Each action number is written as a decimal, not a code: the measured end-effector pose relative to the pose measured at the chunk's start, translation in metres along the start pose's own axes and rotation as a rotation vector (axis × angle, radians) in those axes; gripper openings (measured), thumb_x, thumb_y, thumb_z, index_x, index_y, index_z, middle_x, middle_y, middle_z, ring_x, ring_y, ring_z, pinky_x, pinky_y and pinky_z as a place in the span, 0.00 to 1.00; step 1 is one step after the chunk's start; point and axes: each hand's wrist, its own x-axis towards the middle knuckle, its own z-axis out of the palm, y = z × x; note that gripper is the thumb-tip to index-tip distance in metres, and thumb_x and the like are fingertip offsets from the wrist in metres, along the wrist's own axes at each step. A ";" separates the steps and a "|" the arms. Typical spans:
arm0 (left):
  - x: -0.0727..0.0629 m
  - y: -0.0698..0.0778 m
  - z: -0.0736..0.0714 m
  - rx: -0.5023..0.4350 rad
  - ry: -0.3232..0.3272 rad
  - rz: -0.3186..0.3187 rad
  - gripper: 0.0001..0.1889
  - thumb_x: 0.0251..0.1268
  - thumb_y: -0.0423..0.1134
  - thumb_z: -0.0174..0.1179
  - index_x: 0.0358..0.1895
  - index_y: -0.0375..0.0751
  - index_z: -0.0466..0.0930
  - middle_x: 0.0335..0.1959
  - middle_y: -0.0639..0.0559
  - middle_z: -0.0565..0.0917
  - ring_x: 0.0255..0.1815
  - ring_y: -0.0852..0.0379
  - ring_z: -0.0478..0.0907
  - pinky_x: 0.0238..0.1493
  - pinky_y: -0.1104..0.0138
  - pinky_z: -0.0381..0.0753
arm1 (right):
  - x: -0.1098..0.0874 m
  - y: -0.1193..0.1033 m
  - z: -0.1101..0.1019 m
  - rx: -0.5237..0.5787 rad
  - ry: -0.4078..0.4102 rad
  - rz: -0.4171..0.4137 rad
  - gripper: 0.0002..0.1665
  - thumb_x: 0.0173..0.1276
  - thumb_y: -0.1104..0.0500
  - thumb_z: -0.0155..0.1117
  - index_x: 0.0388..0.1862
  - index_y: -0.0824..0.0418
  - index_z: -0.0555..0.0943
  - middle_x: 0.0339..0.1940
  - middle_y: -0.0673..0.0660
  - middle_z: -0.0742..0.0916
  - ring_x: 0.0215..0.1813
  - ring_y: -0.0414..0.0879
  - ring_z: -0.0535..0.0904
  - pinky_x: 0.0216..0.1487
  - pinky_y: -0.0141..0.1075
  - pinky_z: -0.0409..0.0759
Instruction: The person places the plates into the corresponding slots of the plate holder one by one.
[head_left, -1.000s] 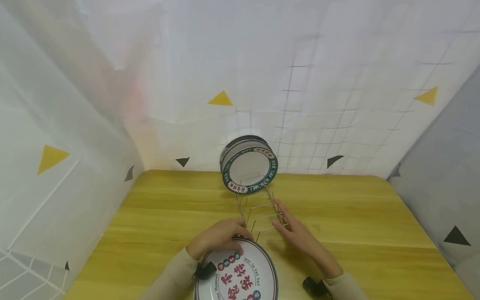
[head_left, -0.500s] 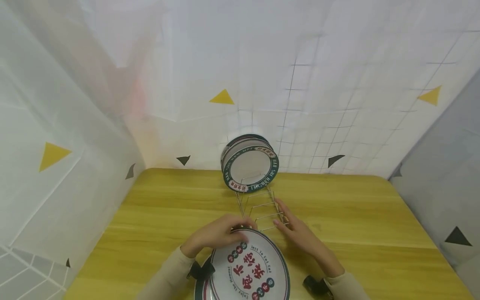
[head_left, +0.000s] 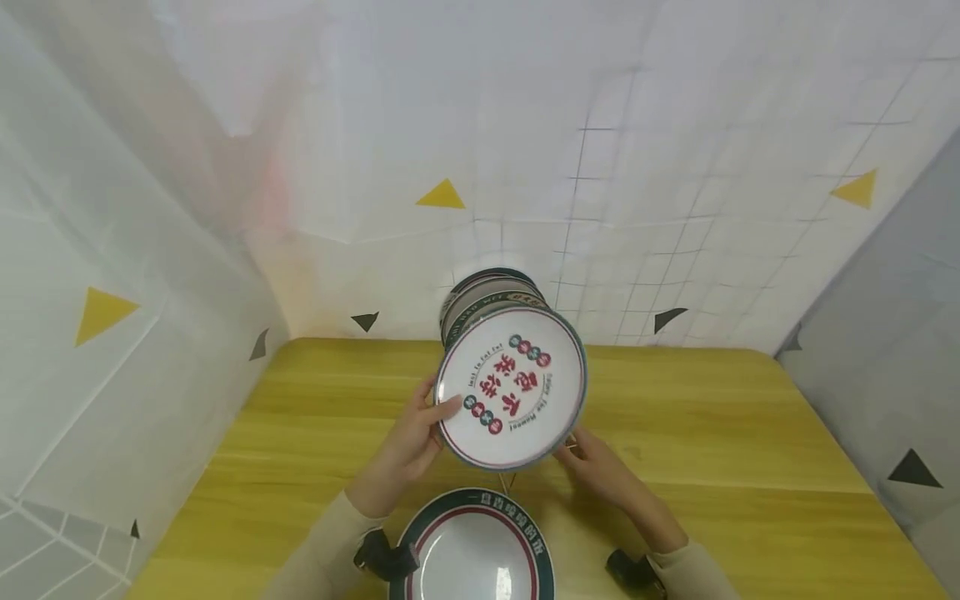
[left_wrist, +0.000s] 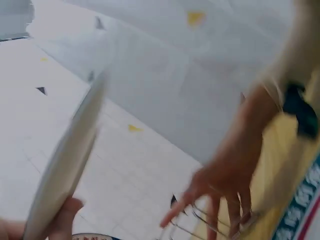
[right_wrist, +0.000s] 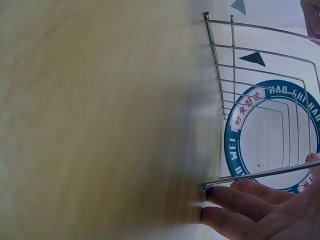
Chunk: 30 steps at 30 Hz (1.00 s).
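Observation:
In the head view my left hand (head_left: 405,446) holds a round white plate (head_left: 551,400) with red characters by its left edge, thumb on its near face. The plate is tilted up over the wire plate rack (head_left: 507,482), hiding most of it. Edge-on, the same plate (left_wrist: 65,160) shows in the left wrist view. My right hand (head_left: 607,483) grips the rack's right side; in the right wrist view its fingers (right_wrist: 235,200) lie along the outer wire. Several green-rimmed plates (head_left: 480,287) stand upright at the rack's far end, partly covered by the held plate.
A plate with a dark green rim (head_left: 431,521) lies face up at the near edge of the wooden table (head_left: 712,433). White sheeting with yellow and dark triangles hangs behind and at both sides.
My left hand has lifted the red-lettered plate off the near plate, carried it forward over the rack and turned it upright. The right hand stays at the rack's side.

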 end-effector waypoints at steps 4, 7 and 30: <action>0.000 0.015 -0.005 -0.148 0.075 0.061 0.35 0.72 0.23 0.46 0.75 0.58 0.50 0.61 0.51 0.77 0.54 0.57 0.83 0.55 0.63 0.81 | 0.006 -0.003 0.004 -0.006 -0.012 0.067 0.40 0.76 0.43 0.52 0.80 0.37 0.47 0.76 0.67 0.65 0.64 0.68 0.74 0.62 0.63 0.72; 0.002 0.027 -0.013 -0.060 0.153 0.246 0.37 0.70 0.22 0.49 0.74 0.60 0.52 0.62 0.50 0.76 0.52 0.57 0.84 0.52 0.63 0.83 | 0.008 -0.003 0.006 -0.025 -0.008 0.070 0.39 0.75 0.41 0.51 0.79 0.33 0.46 0.75 0.66 0.66 0.63 0.69 0.75 0.61 0.64 0.72; 0.074 0.026 -0.020 1.038 0.258 1.440 0.32 0.65 0.17 0.51 0.69 0.48 0.71 0.39 0.40 0.80 0.26 0.56 0.66 0.23 0.73 0.66 | 0.000 -0.013 0.013 -0.033 -0.005 0.090 0.40 0.74 0.39 0.52 0.79 0.31 0.46 0.76 0.62 0.67 0.63 0.67 0.75 0.60 0.65 0.72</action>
